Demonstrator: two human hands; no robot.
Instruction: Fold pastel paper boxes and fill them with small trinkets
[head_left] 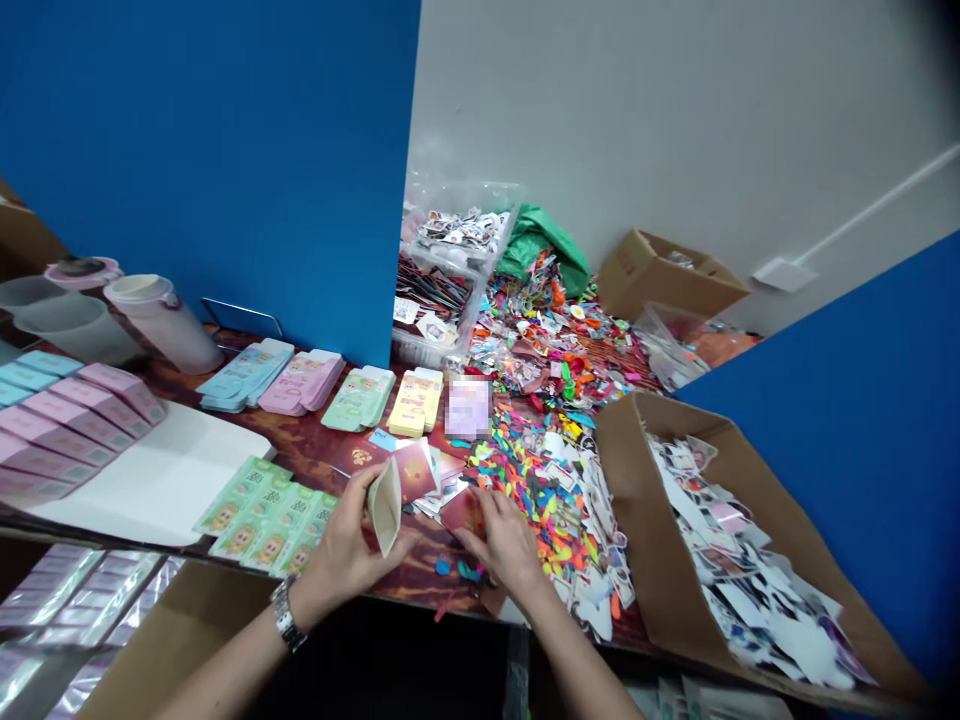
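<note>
Cream envelope point(386, 505) in left hand point(346, 548), right hand point(504, 540) flat

A pale card point(469, 407) on the tabletop point(315, 450) was pixelated, its print unreadable. The right hand point(504, 542) hid part of a red packet point(461, 512), and the stacked pink card sleeves point(67, 430) ran off the left edge.

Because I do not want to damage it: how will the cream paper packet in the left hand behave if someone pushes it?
The cream paper packet is probably light and only slightly stiff, since it looks curved in the left hand. Its thin edges seem apt to crease under a hard push. Being flat, it would likely slide, not roll.
</note>
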